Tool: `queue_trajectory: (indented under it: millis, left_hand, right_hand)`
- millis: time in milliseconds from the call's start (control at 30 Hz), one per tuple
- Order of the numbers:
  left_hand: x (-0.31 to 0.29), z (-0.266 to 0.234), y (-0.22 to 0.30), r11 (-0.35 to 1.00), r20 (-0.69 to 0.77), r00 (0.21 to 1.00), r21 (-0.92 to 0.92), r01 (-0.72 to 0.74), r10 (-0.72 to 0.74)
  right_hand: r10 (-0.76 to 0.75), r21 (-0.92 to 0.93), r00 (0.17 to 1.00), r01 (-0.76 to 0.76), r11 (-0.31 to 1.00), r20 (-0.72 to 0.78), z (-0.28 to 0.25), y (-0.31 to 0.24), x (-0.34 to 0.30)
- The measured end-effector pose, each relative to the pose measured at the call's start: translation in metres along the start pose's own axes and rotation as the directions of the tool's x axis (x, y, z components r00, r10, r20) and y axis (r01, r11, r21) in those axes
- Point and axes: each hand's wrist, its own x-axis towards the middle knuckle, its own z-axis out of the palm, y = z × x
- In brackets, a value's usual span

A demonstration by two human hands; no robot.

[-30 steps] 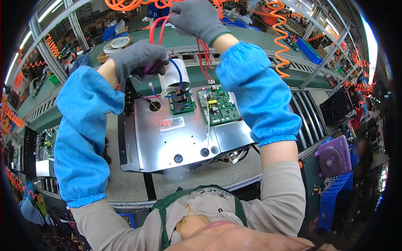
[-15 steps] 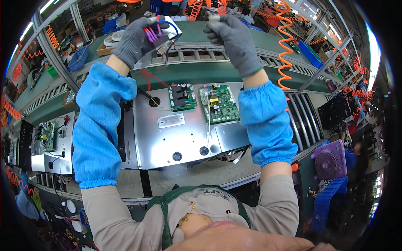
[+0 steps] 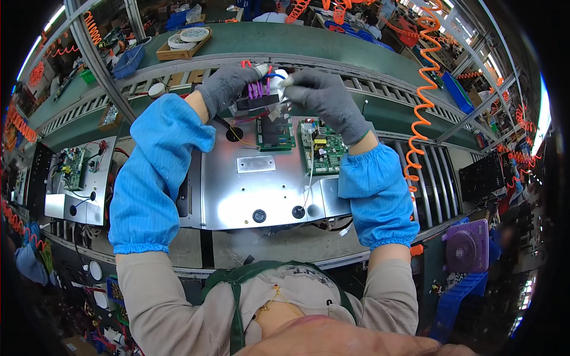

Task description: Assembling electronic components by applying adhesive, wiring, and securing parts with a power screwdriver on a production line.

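My gloved left hand (image 3: 228,89) is closed round a wire bundle (image 3: 257,90) with purple, red and blue leads, a dark sleeve and a white part. Close beside it, my gloved right hand (image 3: 329,101) has its thumb and fingers pinched at the white part; whether anything small sits between them I cannot make out. Both hands are above the far edge of a shiny metal panel (image 3: 231,193). On that panel are a smaller green circuit board (image 3: 285,133), partly behind the bundle, and a larger green circuit board (image 3: 323,157), partly covered by my right hand.
A roller conveyor (image 3: 430,178) runs right of the panel. Another panel with a board (image 3: 74,169) stands at the left. Beyond lies a green belt (image 3: 309,44) with a tray of white dishes (image 3: 184,44). An orange coiled hose (image 3: 424,101) hangs at right, above a purple fan (image 3: 466,249).
My right hand has come down and inward to the wire bundle. My left hand has lowered and shifted right with the bundle, bringing the two hands together.
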Motion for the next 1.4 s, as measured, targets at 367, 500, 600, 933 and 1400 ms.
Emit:
queue_trajectory:
  millis: [367,500,600,933,1400]
  left_hand:
    - [-0.022,0.014,0.018,0.994,-0.132,0.988,0.065,0.085,-0.076]
    - [-0.006,-0.004,0.002,0.98,-0.108,0.994,0.199,0.007,0.015]
    - [-0.035,0.018,0.023,0.946,-0.069,0.995,0.321,-0.042,0.068]
    - [-0.005,-0.008,-0.004,0.917,0.022,0.999,0.398,0.026,-0.037]
    - [-0.002,-0.009,-0.009,0.887,0.041,0.999,0.461,0.012,-0.035]
  right_hand:
    - [0.274,0.075,0.952,-0.266,0.961,-0.135,-0.005,0.04,0.01]
    - [0.247,-0.153,0.968,-0.252,0.956,-0.051,0.01,0.054,0.017]
    - [0.015,-0.615,0.998,-0.052,0.787,-0.065,-0.002,0.058,0.033]
    - [-0.225,-0.899,0.974,0.086,0.429,-0.014,-0.006,0.054,0.05]
    - [0.104,-0.358,0.995,-0.099,0.928,-0.005,-0.021,0.068,-0.005]
